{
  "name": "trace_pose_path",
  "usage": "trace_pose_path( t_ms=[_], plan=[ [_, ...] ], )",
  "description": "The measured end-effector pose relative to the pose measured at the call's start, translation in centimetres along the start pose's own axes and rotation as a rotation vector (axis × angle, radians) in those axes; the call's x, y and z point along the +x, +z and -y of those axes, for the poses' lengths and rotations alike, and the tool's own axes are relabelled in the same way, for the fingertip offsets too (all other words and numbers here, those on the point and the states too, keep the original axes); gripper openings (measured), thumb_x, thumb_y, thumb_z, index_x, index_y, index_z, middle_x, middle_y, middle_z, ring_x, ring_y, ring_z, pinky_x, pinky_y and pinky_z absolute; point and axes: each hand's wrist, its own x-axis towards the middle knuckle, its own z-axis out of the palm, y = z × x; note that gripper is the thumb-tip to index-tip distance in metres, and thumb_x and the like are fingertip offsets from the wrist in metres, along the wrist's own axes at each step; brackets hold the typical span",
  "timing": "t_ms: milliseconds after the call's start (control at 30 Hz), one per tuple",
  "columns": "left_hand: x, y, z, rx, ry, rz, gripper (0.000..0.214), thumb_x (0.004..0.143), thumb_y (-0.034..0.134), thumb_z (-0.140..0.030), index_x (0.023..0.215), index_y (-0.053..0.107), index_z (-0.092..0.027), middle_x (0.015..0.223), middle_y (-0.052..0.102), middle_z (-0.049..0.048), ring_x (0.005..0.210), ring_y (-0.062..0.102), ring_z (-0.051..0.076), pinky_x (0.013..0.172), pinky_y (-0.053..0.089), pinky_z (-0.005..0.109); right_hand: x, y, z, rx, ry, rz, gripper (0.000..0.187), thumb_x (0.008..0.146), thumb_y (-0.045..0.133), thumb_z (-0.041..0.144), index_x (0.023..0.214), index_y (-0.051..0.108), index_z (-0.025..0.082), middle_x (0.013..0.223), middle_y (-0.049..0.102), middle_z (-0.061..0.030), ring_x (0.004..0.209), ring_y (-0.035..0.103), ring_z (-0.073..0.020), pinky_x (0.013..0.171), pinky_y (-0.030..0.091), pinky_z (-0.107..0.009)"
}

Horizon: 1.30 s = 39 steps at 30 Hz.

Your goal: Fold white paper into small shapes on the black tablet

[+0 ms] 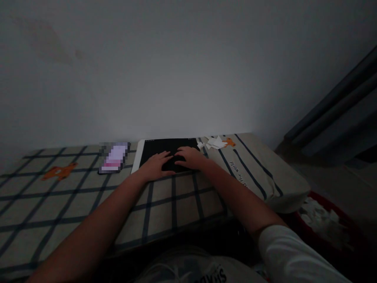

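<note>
A flat, dark rectangular panel with a white left border, tablet-like in look [153, 147], lies on the cloth-covered table against the wall. Small white marks run along its top corners. My left hand [156, 166] rests on its lower left part, fingers stretched out and thumb pointing right. On its right part lies my right hand [190, 158], with fingers apart and pointing left. Neither hand grips anything. The two hands are close together but not touching, and they cover much of the panel's lower half.
A phone [114, 158] with a lit, blurred screen lies left of the panel. Crumpled white paper [215, 142] is at its right. The checked tablecloth [173, 200] bears orange bear prints. A red bin [319, 192] with white scraps stands below the table's right end, near a dark curtain [338, 106].
</note>
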Motion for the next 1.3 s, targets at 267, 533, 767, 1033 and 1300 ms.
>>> trace_pose_path(
  t_ms=[267,533,767,1033,1300],
  plan=[
    [-1.4,0.9,0.2,-0.012,0.001,-0.063,0.083,0.087,0.062,-0.066,0.15,0.052,-0.013,0.161,0.04,0.0218,0.152,0.036,0.036,0.122,0.029,0.058,-0.6,2.9,-0.7,0.139,-0.061,-0.001,0.063,0.088,0.071,0.056,0.137,0.067,0.017,0.153,0.052,-0.0207,0.145,0.048,-0.0339,0.118,0.038,-0.052],
    [-1.8,0.9,1.8,-0.106,0.034,-0.141,0.064,0.092,0.057,-0.058,0.137,0.066,-0.013,0.154,0.051,0.0199,0.144,0.048,0.034,0.12,0.036,0.051,-1.0,2.4,-1.5,0.258,-0.109,0.032,0.068,0.075,0.083,0.056,0.133,0.07,0.023,0.154,0.053,-0.0163,0.144,0.049,-0.0339,0.12,0.036,-0.053],
    [-1.9,0.5,1.3,-0.131,0.1,-0.147,0.061,0.083,0.071,-0.056,0.131,0.07,-0.017,0.146,0.061,0.0151,0.137,0.055,0.032,0.117,0.04,0.048,-1.1,1.3,-1.3,0.254,-0.123,0.055,0.053,0.082,0.08,0.045,0.126,0.074,0.017,0.145,0.062,-0.0187,0.136,0.057,-0.0306,0.115,0.041,-0.049],
    [-2.5,-0.7,1.7,-0.177,0.076,-0.148,0.048,0.09,0.061,-0.059,0.113,0.079,-0.02,0.126,0.074,0.0105,0.118,0.068,0.028,0.105,0.051,0.044,-1.2,0.3,-0.3,0.288,-0.153,0.009,0.028,0.091,0.072,0.038,0.112,0.079,0.021,0.115,0.078,-0.0098,0.113,0.071,-0.0235,0.101,0.051,-0.039],
    [-4.5,-2.8,-1.2,-0.01,0.113,-0.573,0.036,0.101,0.049,-0.045,0.106,0.078,-0.025,0.11,0.076,0.0092,0.109,0.067,0.026,0.098,0.051,0.048,-1.1,0.2,-0.6,0.299,-0.105,-0.094,0.028,0.099,0.056,0.03,0.112,0.08,0.021,0.113,0.08,-0.0063,0.109,0.073,-0.0203,0.097,0.051,-0.033]
  ],
)
